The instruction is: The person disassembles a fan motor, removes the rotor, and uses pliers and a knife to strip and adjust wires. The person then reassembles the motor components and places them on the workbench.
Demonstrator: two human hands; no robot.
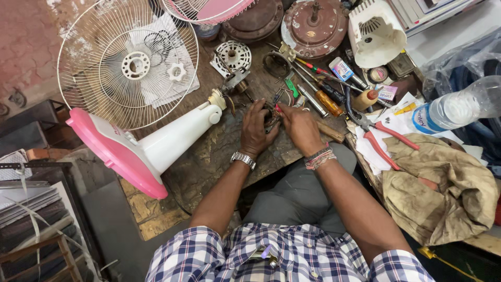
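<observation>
Fingers of the left hand [254, 129] and the right hand [298, 127] are curling together, pinching a small dark motor part [271, 117] between them at the centre of the wooden bench [209, 156]. The hands are hiding most of it, so its shape and long axis are staying unclear. At nine o'clock the white fan stand [177, 137] is lying with its pink base [112, 154] toward seven. Screwdrivers [326, 99] are lying at two o'clock.

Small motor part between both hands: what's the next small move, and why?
Probably keep the left hand steadying the small motor part while the right hand works its red-tipped tool at the top edge; both hands already close on it, and detail is hidden.
</observation>
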